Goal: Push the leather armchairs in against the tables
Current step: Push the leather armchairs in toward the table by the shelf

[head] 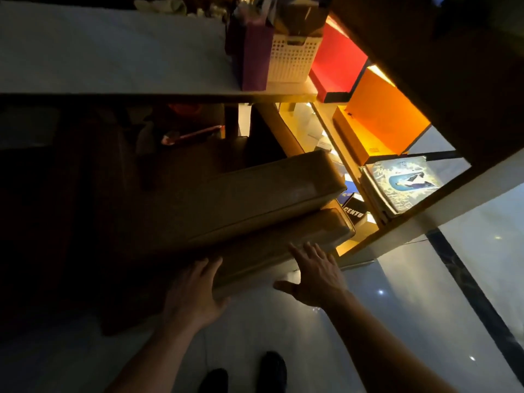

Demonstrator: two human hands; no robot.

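1. Armchair (241,199), tan leather, fills mid-frame, its front tucked under the table (113,52) across the upper left.
2. My left hand (195,296) lies flat and spread against its near edge, ready to push.
3. My right hand (314,275) is spread too; whether it touches, I cannot tell.

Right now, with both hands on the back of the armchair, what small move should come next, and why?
Probably a short, even push forward with both palms. The left hand and right hand lie open and flat on the armchair back, and the chair sits partly under the table edge but angled, so the right side likely needs slightly more pressure.
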